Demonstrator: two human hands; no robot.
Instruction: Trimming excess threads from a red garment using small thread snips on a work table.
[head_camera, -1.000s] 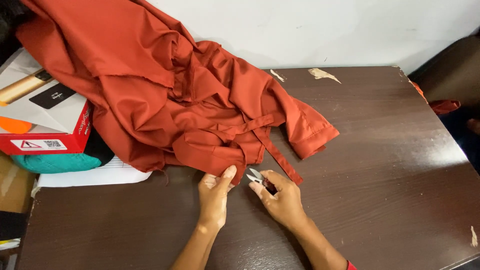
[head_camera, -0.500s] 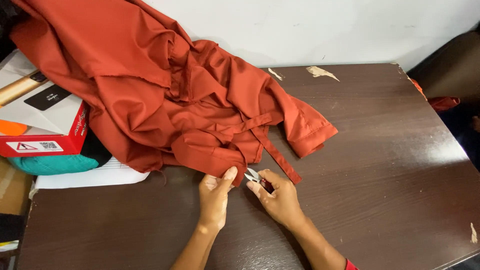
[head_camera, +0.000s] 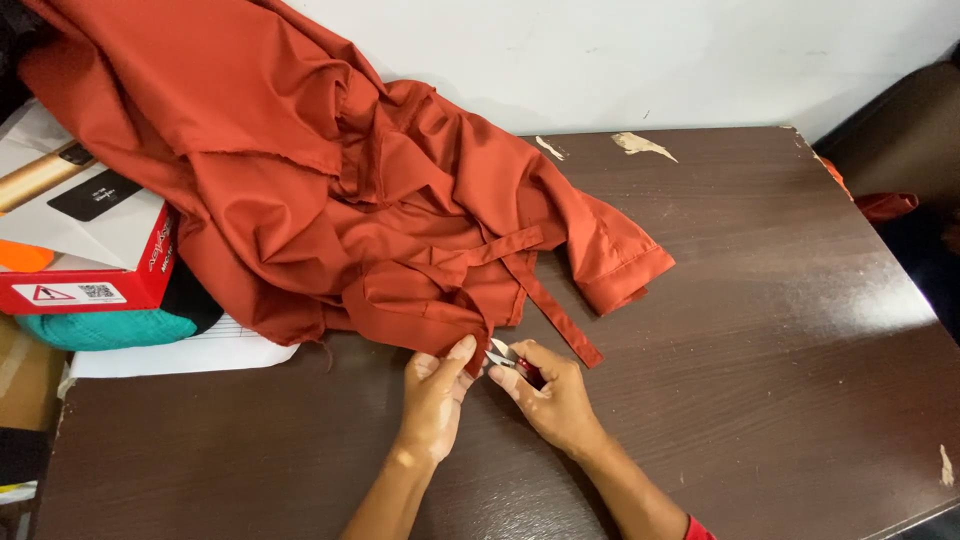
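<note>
A fold at the lower edge of a rust-orange garment (head_camera: 340, 200) is pinched between the thumb and fingers of the left hand (head_camera: 435, 395), which is closed on the cloth. Just to its right, a small pair of thread snips (head_camera: 508, 360) with a dark red handle is gripped in the right hand (head_camera: 550, 400), the fingers curled around it and the metal tips pointed at the pinched edge. The two hands are set close together, almost touching, on a dark brown wooden table (head_camera: 760, 330). The garment is spread in loose folds from the hands up toward the upper left, with a cuffed sleeve (head_camera: 625, 270) and a narrow strap (head_camera: 555, 320) laid out on the tabletop. A red and white cardboard box (head_camera: 85, 250) is partly covered by the cloth at the left, with a teal bundle (head_camera: 105, 328) and white paper (head_camera: 180, 355) seen beneath it. A pale wall (head_camera: 650, 55) is seen behind the table.
</note>
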